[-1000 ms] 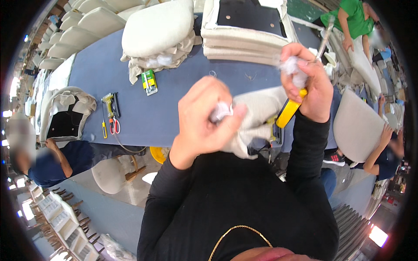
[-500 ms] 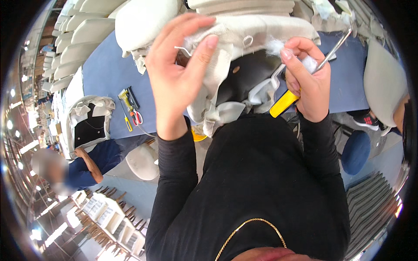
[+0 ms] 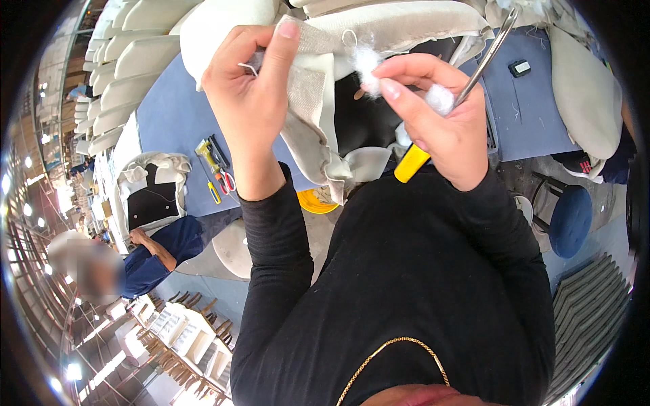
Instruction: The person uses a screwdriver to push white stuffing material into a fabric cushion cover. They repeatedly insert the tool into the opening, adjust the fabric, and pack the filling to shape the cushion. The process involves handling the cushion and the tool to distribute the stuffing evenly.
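Observation:
A beige fabric-covered chair part [image 3: 406, 27] with a black underside [image 3: 365, 128] lies before me on the table. My left hand [image 3: 250, 95] is closed at the loose edge of its fabric cover [image 3: 310, 84], thumb against the cloth; a short white cord pokes out by the fingers. My right hand [image 3: 447, 125] pinches a tuft of white fibre stuffing [image 3: 365, 64] between thumb and forefinger, close to the cover. Gripped in the same palm are a second tuft [image 3: 440, 99] and a tool with a yellow handle [image 3: 411, 164] and long metal shaft, slanting up to the right.
The blue table [image 3: 179, 101] carries scissors [image 3: 229, 181], a yellow screwdriver [image 3: 214, 193] and a small black device [image 3: 519, 68]. Pale cushions [image 3: 145, 40] stack at the far left. Another person [image 3: 159, 257] handles a similar part at left. A blue stool [image 3: 570, 220] stands at right.
My right hand has moved left with the stuffing and the tool, nearer the cover. My left hand has shifted slightly left and its fingers have closed in at the fabric edge.

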Demonstrator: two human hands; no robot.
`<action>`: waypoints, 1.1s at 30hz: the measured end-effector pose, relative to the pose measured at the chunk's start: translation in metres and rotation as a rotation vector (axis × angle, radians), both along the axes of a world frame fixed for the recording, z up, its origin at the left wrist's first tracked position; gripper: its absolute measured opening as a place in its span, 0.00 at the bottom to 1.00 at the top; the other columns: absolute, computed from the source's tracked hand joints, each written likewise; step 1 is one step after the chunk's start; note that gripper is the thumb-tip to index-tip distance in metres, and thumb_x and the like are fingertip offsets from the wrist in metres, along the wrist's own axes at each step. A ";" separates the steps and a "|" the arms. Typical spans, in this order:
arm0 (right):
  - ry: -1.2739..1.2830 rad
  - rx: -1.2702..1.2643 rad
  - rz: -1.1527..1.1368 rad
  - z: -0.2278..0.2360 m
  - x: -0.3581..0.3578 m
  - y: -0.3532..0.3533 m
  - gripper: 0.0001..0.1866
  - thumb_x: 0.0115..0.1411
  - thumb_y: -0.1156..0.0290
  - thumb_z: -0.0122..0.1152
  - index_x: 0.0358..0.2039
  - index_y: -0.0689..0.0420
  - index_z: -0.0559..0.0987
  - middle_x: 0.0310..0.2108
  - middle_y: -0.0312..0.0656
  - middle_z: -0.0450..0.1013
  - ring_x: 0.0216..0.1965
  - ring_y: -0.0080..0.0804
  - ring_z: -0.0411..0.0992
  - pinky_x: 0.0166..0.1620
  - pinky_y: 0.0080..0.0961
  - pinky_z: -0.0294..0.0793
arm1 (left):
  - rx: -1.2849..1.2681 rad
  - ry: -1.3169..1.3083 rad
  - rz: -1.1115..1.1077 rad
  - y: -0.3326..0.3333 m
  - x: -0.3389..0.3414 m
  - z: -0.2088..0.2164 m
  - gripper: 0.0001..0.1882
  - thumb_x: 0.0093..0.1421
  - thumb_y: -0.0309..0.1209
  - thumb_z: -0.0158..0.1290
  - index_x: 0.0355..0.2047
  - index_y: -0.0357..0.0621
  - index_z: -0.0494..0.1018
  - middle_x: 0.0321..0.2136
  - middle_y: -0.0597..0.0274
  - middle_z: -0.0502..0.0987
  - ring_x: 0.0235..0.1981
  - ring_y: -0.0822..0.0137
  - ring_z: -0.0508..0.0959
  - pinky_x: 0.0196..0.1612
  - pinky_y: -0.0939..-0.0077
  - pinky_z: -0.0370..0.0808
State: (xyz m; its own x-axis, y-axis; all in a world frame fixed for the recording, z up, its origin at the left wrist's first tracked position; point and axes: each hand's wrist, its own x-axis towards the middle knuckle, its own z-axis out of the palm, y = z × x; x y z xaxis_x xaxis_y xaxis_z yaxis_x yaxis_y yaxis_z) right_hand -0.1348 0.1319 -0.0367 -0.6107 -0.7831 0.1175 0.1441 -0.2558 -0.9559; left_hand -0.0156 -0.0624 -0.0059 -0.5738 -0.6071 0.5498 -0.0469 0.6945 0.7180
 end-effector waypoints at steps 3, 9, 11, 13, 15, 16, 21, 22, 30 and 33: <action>0.116 -0.044 0.001 -0.002 0.009 -0.006 0.07 0.67 0.77 0.68 0.44 0.61 0.87 0.38 0.36 0.85 0.39 0.17 0.79 0.46 0.17 0.76 | 0.173 0.080 -0.061 0.006 0.002 -0.001 0.10 0.67 0.26 0.62 0.28 0.33 0.79 0.23 0.69 0.78 0.28 0.80 0.72 0.33 0.83 0.66; 0.142 -0.087 0.044 -0.007 0.015 -0.030 0.06 0.65 0.75 0.71 0.40 0.60 0.83 0.30 0.33 0.81 0.32 0.12 0.74 0.38 0.15 0.72 | 0.267 0.106 -0.116 0.026 0.003 -0.003 0.07 0.65 0.26 0.63 0.32 0.33 0.80 0.32 0.64 0.82 0.34 0.77 0.77 0.42 0.79 0.72; 0.023 0.012 0.080 -0.002 0.008 -0.031 0.09 0.65 0.73 0.73 0.38 0.58 0.79 0.27 0.31 0.77 0.29 0.09 0.72 0.34 0.13 0.69 | 0.185 0.068 -0.163 0.030 0.004 -0.003 0.06 0.61 0.26 0.66 0.34 0.35 0.81 0.37 0.60 0.84 0.39 0.71 0.80 0.47 0.76 0.74; -0.133 0.031 0.261 0.000 0.003 -0.031 0.19 0.64 0.68 0.75 0.42 0.52 0.68 0.22 0.28 0.70 0.22 0.08 0.66 0.25 0.12 0.60 | 0.176 0.076 -0.143 0.028 0.009 -0.006 0.07 0.59 0.26 0.67 0.34 0.35 0.82 0.38 0.60 0.84 0.40 0.69 0.81 0.48 0.75 0.74; -0.371 0.161 0.487 0.009 -0.005 -0.008 0.21 0.65 0.66 0.74 0.44 0.52 0.66 0.22 0.28 0.69 0.20 0.10 0.64 0.22 0.13 0.58 | 0.226 0.091 -0.089 0.025 0.014 -0.011 0.06 0.59 0.25 0.66 0.35 0.35 0.82 0.37 0.60 0.84 0.40 0.69 0.81 0.48 0.75 0.74; -0.401 0.289 0.525 0.006 -0.004 0.000 0.22 0.66 0.64 0.71 0.46 0.51 0.63 0.21 0.28 0.67 0.18 0.11 0.60 0.19 0.14 0.54 | 0.246 0.098 -0.050 0.024 0.018 -0.012 0.06 0.59 0.25 0.66 0.35 0.35 0.82 0.37 0.60 0.84 0.40 0.69 0.81 0.48 0.75 0.74; -0.714 0.059 0.539 -0.045 0.032 0.061 0.17 0.71 0.65 0.58 0.56 0.56 0.68 0.42 0.43 0.70 0.38 0.25 0.68 0.45 0.25 0.70 | 0.321 0.117 0.097 0.005 0.038 -0.025 0.05 0.61 0.26 0.64 0.34 0.35 0.82 0.35 0.63 0.83 0.38 0.73 0.78 0.44 0.78 0.72; -0.661 0.096 0.558 -0.046 0.036 0.070 0.20 0.72 0.63 0.56 0.59 0.58 0.68 0.43 0.43 0.71 0.40 0.27 0.69 0.48 0.26 0.71 | 0.342 0.119 0.120 0.004 0.042 -0.025 0.06 0.62 0.26 0.64 0.34 0.35 0.82 0.35 0.64 0.82 0.37 0.74 0.78 0.43 0.78 0.72; -0.149 0.240 0.653 -0.045 0.032 0.096 0.26 0.74 0.62 0.55 0.66 0.63 0.68 0.44 0.42 0.74 0.37 0.27 0.77 0.45 0.28 0.77 | 0.327 0.102 0.191 0.007 0.050 -0.020 0.07 0.65 0.27 0.63 0.33 0.35 0.81 0.31 0.67 0.81 0.34 0.77 0.75 0.41 0.79 0.71; 0.179 0.276 0.385 -0.032 0.017 0.087 0.21 0.66 0.73 0.60 0.59 0.65 0.75 0.46 0.47 0.79 0.41 0.36 0.80 0.49 0.30 0.77 | 0.322 0.103 0.185 0.012 0.047 -0.018 0.07 0.64 0.27 0.63 0.32 0.34 0.81 0.31 0.66 0.81 0.34 0.77 0.75 0.41 0.79 0.71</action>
State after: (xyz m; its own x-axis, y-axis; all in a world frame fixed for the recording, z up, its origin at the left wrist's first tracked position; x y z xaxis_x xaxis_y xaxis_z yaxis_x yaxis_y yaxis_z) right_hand -0.1177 0.2194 -0.0683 -0.2606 -0.9642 -0.0490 0.0058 0.0492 -0.9988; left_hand 0.0309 -0.0500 -0.0242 -0.3900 -0.8462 0.3631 -0.0661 0.4190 0.9056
